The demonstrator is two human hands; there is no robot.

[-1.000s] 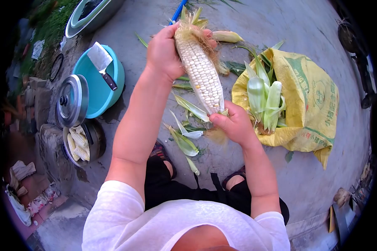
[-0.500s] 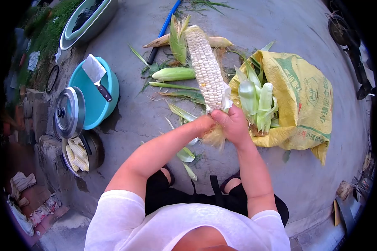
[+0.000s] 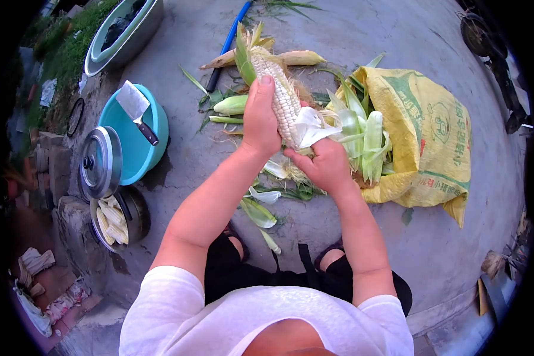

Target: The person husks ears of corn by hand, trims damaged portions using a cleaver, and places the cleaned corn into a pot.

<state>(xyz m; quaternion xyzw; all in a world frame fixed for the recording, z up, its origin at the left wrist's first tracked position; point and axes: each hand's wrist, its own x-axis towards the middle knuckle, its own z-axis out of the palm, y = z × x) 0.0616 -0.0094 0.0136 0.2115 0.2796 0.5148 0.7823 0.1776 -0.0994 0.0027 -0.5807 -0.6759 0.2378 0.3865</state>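
Note:
A pale ear of corn (image 3: 286,108) slants up and away in front of me, its kernels bare along most of its length. My left hand (image 3: 262,118) is wrapped round the cob from the left, thumb lying on the kernels. At the lower end, white-green husk (image 3: 315,127) hangs off to the right. My right hand (image 3: 327,165) is closed on the husk there, thumb near the base of the ear; some of its fingers are hidden. Beyond the hands lie an unhusked green ear (image 3: 230,105) and loose leaves on the concrete.
At right a yellow woven sack (image 3: 439,136) spills green ears (image 3: 374,148). On the left, a cleaver (image 3: 135,107) rests across a turquoise basin (image 3: 154,148). Below it are a metal lid (image 3: 104,169) and a pot (image 3: 137,216) holding husked corn (image 3: 113,219). A blue pole (image 3: 234,32) lies ahead.
My left hand has moved from the base of the ear up onto the kernels. My right hand has shifted slightly down, with husk now pulled out to the right. The ear sits slightly lower.

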